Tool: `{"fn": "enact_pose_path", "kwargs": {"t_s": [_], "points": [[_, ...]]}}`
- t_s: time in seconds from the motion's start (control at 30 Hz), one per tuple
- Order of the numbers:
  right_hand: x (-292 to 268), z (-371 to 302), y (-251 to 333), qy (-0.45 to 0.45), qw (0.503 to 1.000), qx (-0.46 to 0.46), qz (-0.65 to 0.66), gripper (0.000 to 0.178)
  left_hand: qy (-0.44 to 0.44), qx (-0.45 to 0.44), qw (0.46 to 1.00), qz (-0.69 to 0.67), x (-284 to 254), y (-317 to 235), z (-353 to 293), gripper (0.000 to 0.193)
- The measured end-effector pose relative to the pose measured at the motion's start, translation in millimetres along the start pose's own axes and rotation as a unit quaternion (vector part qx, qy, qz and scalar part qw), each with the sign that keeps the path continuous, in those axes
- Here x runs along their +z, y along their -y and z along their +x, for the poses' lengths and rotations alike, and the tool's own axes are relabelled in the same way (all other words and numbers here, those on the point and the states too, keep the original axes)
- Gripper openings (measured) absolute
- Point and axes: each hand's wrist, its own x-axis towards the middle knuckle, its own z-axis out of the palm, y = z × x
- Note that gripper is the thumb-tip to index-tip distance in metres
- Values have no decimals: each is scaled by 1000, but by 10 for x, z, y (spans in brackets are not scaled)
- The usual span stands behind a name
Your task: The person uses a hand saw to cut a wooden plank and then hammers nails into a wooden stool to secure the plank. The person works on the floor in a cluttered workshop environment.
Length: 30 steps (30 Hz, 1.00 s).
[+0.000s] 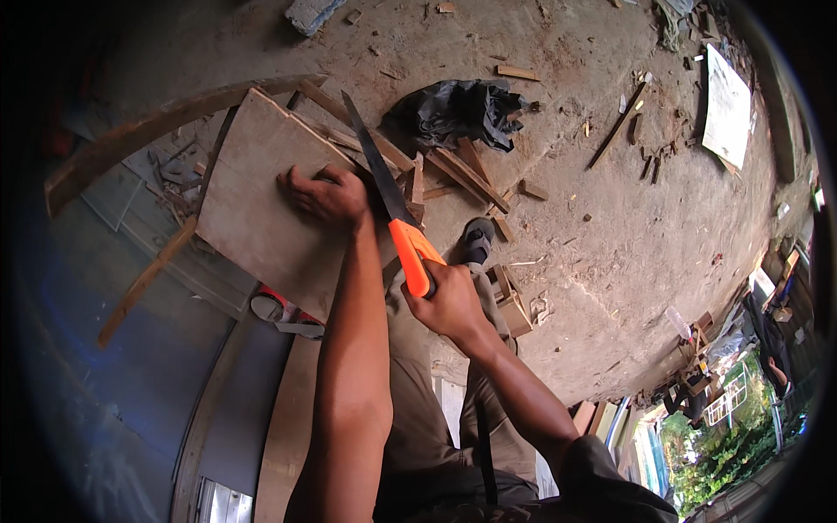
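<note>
A handsaw with a dark blade and an orange handle (409,253) is gripped in my right hand (452,301). Its blade slants up and away to the left, along the right edge of a flat wooden board (261,218). Whether the teeth touch the wood I cannot tell. My left hand (330,193) rests on top of this board near that edge, pressing down with its fingers apart and slightly bent. Below the board's right edge, several wooden offcuts (466,179) lie on the ground.
A crumpled black plastic bag (462,112) lies beyond the offcuts. My shoe (478,240) stands beside them. A long curved-looking plank (157,122) runs behind the board. Toward the right are a white panel (726,106), loose wood strips (617,126) and a white rack (726,399).
</note>
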Motion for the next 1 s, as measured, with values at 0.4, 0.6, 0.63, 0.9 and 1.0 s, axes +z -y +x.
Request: {"fn": "enact_pose_path", "kwargs": {"t_s": [0.4,0.6,0.63,0.9,1.0], "points": [[-287,-1240,-409,9,999,-43,-2,21,29,-63,997,16,-63,-94,12,44],[81,-22,-189,-14,999,-44,-19,26,-6,9,1000,17,60,77,23,44],[46,-236,-229,-2,999,-38,-16,26,-20,29,999,26,30,68,6,44],[-406,-1882,-430,-3,999,-39,-3,23,4,-20,1000,19,-88,-24,-7,45],[-113,-772,-256,-14,999,-31,14,24,13,-19,1000,8,-50,-35,-41,43]]}}
